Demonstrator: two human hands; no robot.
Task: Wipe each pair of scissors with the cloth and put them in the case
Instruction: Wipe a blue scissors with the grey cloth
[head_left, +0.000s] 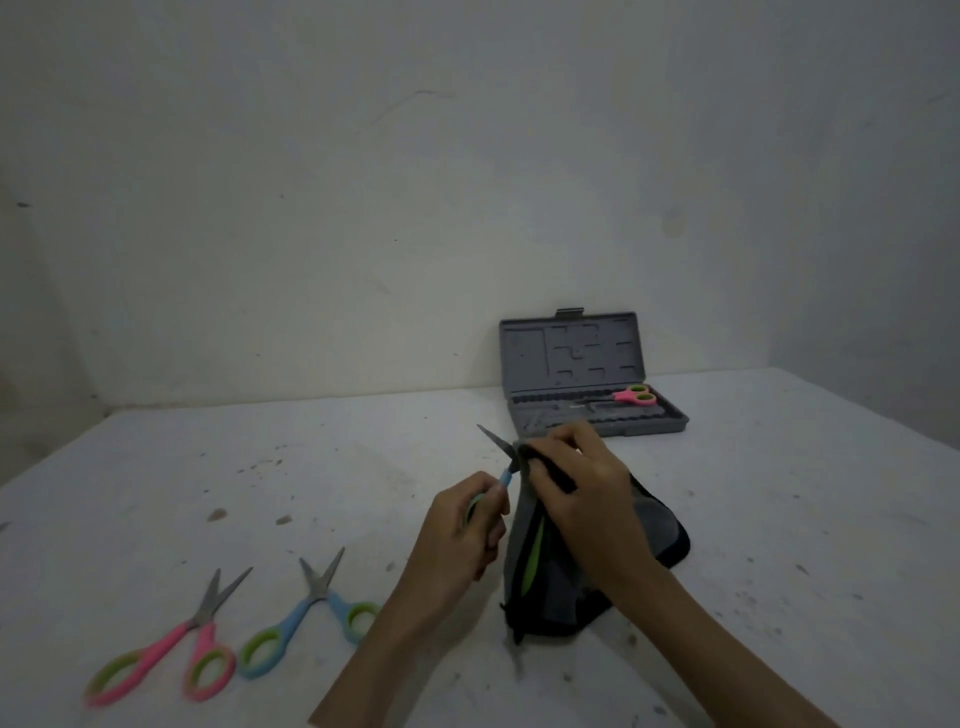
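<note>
My left hand (462, 535) grips the handle of a pair of blue scissors (497, 451), whose blades point up and to the left. My right hand (582, 483) pinches a grey and black cloth (540, 577) around the lower part of the blades; the rest of the cloth hangs down to the table. A grey case (571, 358) stands open at the back by the wall, and pink scissors (631, 396) lie in its tray. Near the front left lie pink scissors (171, 642) and blue scissors (306, 618), both with blades apart.
The white table (779, 519) is stained and speckled. A bare wall rises right behind the case. The table's right edge runs diagonally at the far right.
</note>
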